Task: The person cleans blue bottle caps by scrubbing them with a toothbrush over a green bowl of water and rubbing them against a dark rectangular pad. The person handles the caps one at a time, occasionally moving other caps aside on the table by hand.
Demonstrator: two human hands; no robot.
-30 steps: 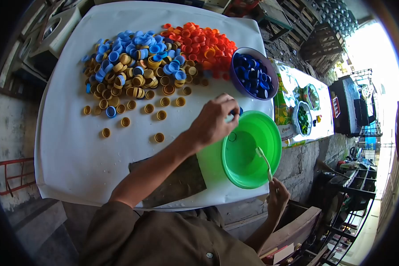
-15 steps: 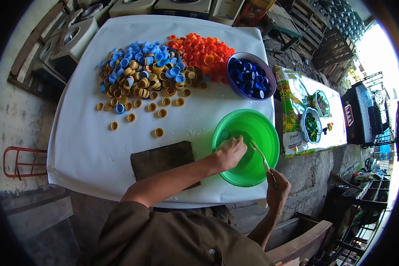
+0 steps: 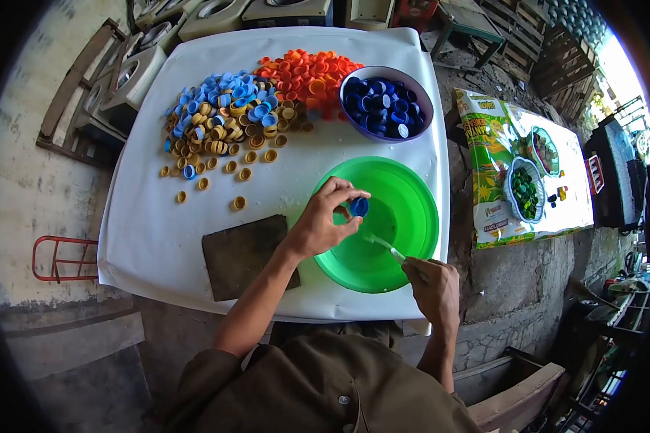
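Left hand [image 3: 323, 225] is pinching a blue cap [image 3: 358, 207] over the green basin [image 3: 412, 189], while right hand [image 3: 431, 285], gripping a toothbrush [image 3: 384, 245], is pointing it up-left at the cap.

White table [image 3: 159, 238]: caps [image 3: 231, 123], bowls [image 3: 412, 209], cloth [image 3: 242, 252]

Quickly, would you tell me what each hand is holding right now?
Left hand: closed on blue cap.
Right hand: closed on toothbrush.

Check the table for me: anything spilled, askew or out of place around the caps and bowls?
Nothing looks damaged or spilled. The only loose bits are a few yellow caps and one light blue cap scattered away from the main heap on the white table. The left hand holds a dark blue cap over the green basin; the right hand holds a toothbrush.
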